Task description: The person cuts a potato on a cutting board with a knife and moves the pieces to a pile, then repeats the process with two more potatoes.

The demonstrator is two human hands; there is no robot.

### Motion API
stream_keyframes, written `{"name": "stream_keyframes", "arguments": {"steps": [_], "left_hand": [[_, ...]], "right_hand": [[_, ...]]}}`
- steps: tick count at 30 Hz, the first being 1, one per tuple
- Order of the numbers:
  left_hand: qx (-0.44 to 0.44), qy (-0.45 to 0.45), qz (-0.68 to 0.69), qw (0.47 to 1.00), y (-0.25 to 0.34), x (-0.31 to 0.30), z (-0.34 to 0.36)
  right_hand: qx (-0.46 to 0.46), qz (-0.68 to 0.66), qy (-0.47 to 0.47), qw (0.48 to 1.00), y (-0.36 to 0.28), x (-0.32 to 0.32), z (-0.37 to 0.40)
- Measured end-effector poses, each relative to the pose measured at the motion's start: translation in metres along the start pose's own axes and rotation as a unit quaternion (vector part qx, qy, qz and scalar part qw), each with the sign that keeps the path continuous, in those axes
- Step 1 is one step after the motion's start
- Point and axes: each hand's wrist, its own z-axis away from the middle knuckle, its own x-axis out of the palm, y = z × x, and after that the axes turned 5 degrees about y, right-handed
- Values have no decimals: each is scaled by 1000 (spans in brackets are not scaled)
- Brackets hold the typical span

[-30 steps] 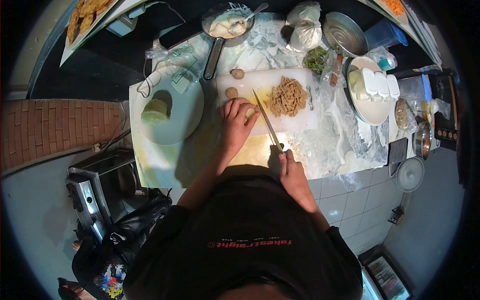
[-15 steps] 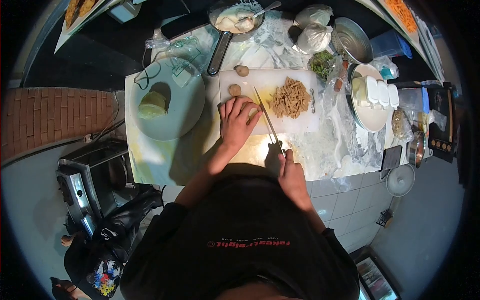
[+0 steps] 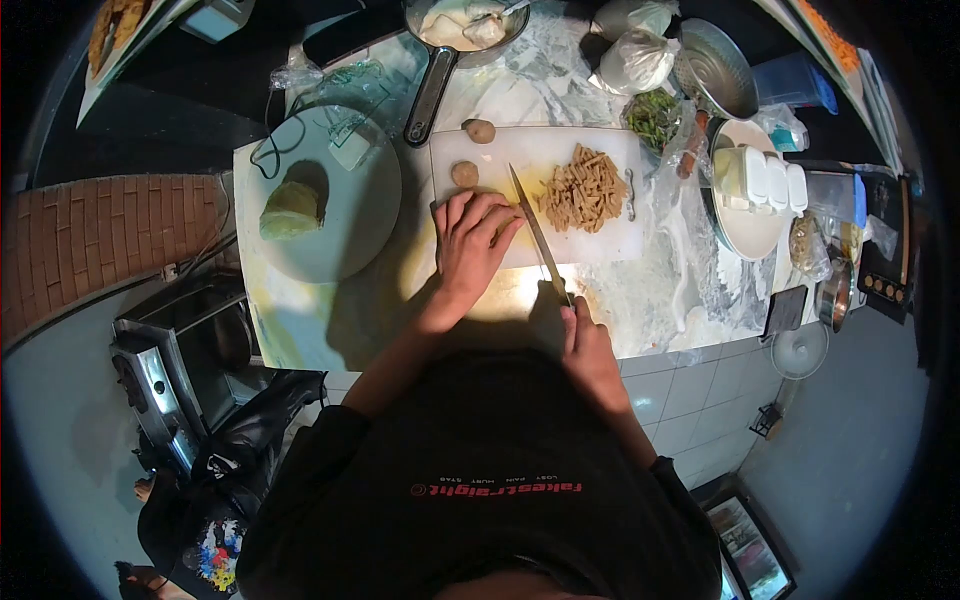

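My right hand (image 3: 588, 355) is wrapped round the handle of a long knife (image 3: 536, 230), its blade pointing away from me across the white cutting board (image 3: 622, 240). My left hand (image 3: 474, 245) presses down on the board just left of the blade, fingers bent and close together. What lies beneath those fingertips is hidden. Two small brownish round pieces (image 3: 465, 174) sit beyond the left hand, one near the board's far edge. A heap of light-brown cut strips (image 3: 583, 190) lies on the board to the right of the knife.
A large plate (image 3: 350, 255) at left holds a pale green cabbage piece (image 3: 290, 210). Behind the board stands a pan (image 3: 432, 95) of whitish mixture with a spoon. Greens (image 3: 652, 118), a metal bowl (image 3: 718, 70) and a plate with white containers (image 3: 768, 182) are right. Another person (image 3: 200, 520) is lower left.
The camera view has shifted slightly. The knife blade stands a little more upright in view beside my left fingers, and the pale piece glimpsed under them is now covered.
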Motion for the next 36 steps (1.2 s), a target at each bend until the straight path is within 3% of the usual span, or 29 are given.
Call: {"name": "stream_keyframes", "arguments": {"steps": [9, 20, 23, 29, 36], "left_hand": [[-18, -29, 19, 999, -1, -2, -4], [-24, -32, 21, 999, -3, -1, -3], [-17, -24, 10, 1000, -3, 0, -3], [-3, 4, -28, 1000, 0, 4, -1], [13, 18, -27, 999, 0, 3, 0]], "right_hand": [[40, -3, -60, 997, 0, 3, -11], [-4, 127, 39, 991, -1, 31, -16], [30, 100, 6, 995, -4, 29, -24], [-32, 37, 31, 998, 3, 21, -34], [-28, 66, 35, 997, 17, 10, -9]]}}
